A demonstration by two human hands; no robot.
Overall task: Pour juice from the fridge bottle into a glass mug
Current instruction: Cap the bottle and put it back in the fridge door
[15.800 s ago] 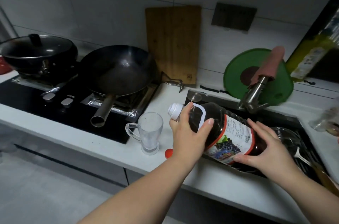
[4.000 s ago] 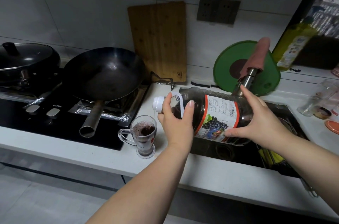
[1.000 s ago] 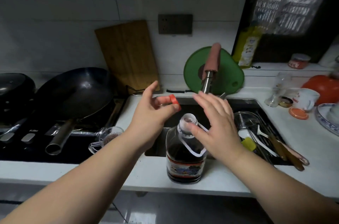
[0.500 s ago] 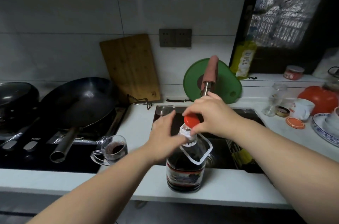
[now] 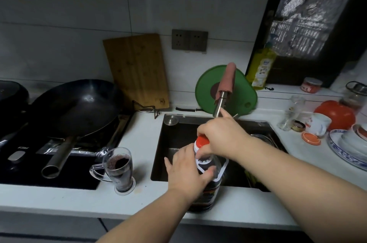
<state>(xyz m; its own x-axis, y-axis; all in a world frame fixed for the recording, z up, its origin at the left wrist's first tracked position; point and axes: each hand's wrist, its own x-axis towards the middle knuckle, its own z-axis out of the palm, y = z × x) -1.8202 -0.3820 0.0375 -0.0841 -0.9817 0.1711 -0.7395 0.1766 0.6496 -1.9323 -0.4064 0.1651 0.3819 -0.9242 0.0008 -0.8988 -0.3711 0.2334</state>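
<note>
Mug (image 5: 119,169) between wok (image 5: 79,107) and sink (image 5: 176,139)

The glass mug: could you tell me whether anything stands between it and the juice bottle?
Nothing visible does. Only bare counter separates the glass mug from the juice bottle, which the left hand grips while the right hand holds its red cap.

Two bare forearms reaching in toward the juice bottle (image 5: 209,194), left hand (image 5: 186,173) gripping the bottle's shoulder, thumb across its front, right hand (image 5: 220,137) arched over the bottle's top, fingertips pinching the red cap (image 5: 201,141), one finger raised
</note>
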